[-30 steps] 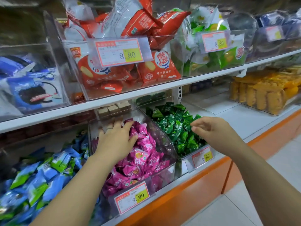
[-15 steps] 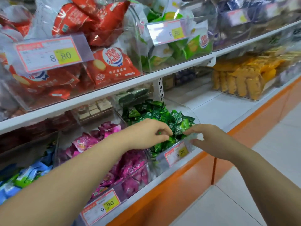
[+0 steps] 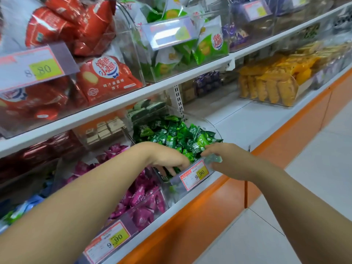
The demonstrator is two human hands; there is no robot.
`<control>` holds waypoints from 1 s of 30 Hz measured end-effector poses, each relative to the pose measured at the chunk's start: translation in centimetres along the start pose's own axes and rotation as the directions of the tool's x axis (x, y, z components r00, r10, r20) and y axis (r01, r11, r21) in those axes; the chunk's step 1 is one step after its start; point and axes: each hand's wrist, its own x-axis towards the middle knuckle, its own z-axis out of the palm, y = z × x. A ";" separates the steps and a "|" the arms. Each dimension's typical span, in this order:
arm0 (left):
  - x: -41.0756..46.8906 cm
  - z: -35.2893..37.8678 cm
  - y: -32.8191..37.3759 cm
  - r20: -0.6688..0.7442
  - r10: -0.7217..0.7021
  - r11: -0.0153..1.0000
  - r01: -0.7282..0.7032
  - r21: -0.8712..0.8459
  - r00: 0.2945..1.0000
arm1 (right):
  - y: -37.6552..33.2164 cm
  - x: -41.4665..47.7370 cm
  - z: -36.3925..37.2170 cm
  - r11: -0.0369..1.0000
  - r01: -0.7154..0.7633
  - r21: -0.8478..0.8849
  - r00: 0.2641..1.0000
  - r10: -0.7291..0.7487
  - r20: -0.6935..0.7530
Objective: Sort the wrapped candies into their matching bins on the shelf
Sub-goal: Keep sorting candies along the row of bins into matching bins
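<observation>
Likely depositing: left hand (image 3: pixel 167 161) curls into green wrapped candies (image 3: pixel 177 134) in the clear plastic bin (image 3: pixel 176 184), grip unclear; right hand (image 3: pixel 228 162) pinches its near rim. Next, withdraw.

On the lower white shelf (image 3: pixel 247 122), the clear plastic bin of green wrapped candies (image 3: pixel 211 128) stands just right of the clear plastic bin of pink wrapped candies (image 3: pixel 160 202), the clear bin of yellow packets (image 3: pixel 297 88) well apart to its right. On the upper white shelf (image 3: pixel 133 98) above, red snack bags (image 3: pixel 108 79) lie left of green-and-white snack bags (image 3: pixel 209 46).
</observation>
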 end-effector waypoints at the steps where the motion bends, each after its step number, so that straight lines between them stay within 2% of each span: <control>1: -0.2 0.0 0.0 0.045 0.010 0.999 -0.012 0.031 0.999 | 0.0 -0.1 0.1 1.000 -0.001 0.002 1.000 0.001 -0.002; 3: -0.7 0.1 0.2 0.105 -0.002 0.995 -0.008 0.096 0.994 | 0.1 -0.2 0.2 1.000 0.004 0.004 1.000 -0.004 -0.014; 7: -0.3 0.5 1.0 0.131 -0.008 0.976 -0.020 0.215 0.991 | 0.3 0.2 0.3 1.000 0.018 0.009 1.000 -0.018 -0.022; 22: 0.9 0.7 0.4 0.064 0.059 0.973 -0.072 0.220 0.996 | 0.2 0.2 0.7 0.999 0.033 -0.012 0.999 -0.033 -0.004; 26: 0.2 0.3 -0.1 -0.034 0.105 0.968 -0.094 0.234 0.994 | 0.2 0.2 0.8 0.998 0.040 -0.043 0.999 -0.041 -0.025; 30: -1.4 0.3 -0.7 -0.263 0.220 0.955 -0.152 0.256 0.939 | -0.3 0.0 0.4 0.999 0.032 -0.031 0.996 -0.034 -0.081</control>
